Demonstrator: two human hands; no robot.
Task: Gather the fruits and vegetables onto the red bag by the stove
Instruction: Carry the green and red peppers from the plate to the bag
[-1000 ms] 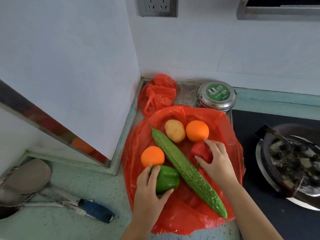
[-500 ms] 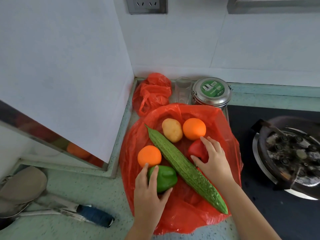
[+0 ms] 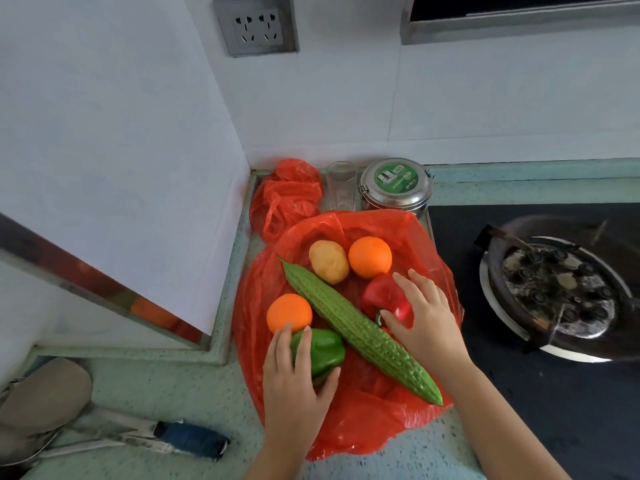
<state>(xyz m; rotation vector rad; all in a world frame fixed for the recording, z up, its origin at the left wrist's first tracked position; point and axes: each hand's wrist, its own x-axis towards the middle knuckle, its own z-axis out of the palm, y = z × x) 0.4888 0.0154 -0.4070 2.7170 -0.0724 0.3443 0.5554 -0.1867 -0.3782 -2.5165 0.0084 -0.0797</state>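
Note:
A red plastic bag (image 3: 374,420) lies flat on the counter left of the stove. On it rest a long bitter gourd (image 3: 360,330) laid diagonally, a potato (image 3: 329,262), one orange (image 3: 370,257) at the back and another orange (image 3: 289,313) at the left. My left hand (image 3: 298,386) wraps a green bell pepper (image 3: 323,349) at the bag's front left. My right hand (image 3: 426,320) grips a red bell pepper (image 3: 386,296) just right of the gourd. Both peppers sit on the bag.
A black stove (image 3: 554,393) with a dirty pan (image 3: 561,292) lies to the right. Behind the bag stand a crumpled red bag (image 3: 287,199), a glass (image 3: 341,188) and a steel tin (image 3: 394,185). A blue-handled utensil (image 3: 187,438) lies at front left.
Both hands stay on their peppers with hardly any shift. The view has tilted up a little, showing more of the wall and socket.

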